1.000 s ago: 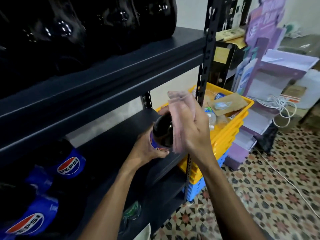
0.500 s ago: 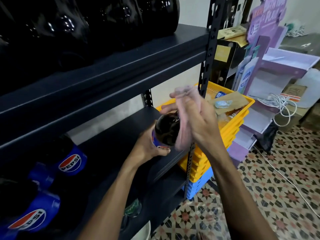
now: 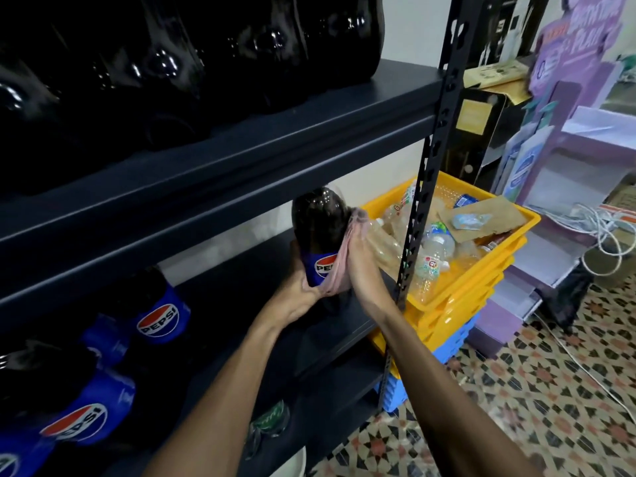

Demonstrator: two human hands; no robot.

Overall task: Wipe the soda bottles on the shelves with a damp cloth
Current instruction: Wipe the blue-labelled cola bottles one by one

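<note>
Shelf (image 3: pixel 241 160): hands wipe "PEPSI" bottle (image 3: pixel 318 232).

Dark metal shelves (image 3: pixel 241 160); Pepsi bottles (image 3: pixel 158 315) on 2 tiers

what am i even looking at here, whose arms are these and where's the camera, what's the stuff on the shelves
There is no machine here. A person wears one wide-angle camera on the head, so you look forward and down along their two bare arms.

The left hand grips a dark plastic cola bottle with a blue Pepsi label, held with its base pointing up. The right hand presses a thin pink cloth against the bottle's side to wipe it.

In front stands a dark metal shelf rack. More dark cola bottles with blue labels lie on the middle shelf at the left, and large dark bottles line the upper shelf.

To the right, on a patterned tile floor, a stack of yellow plastic crates holds empty clear bottles.
</note>
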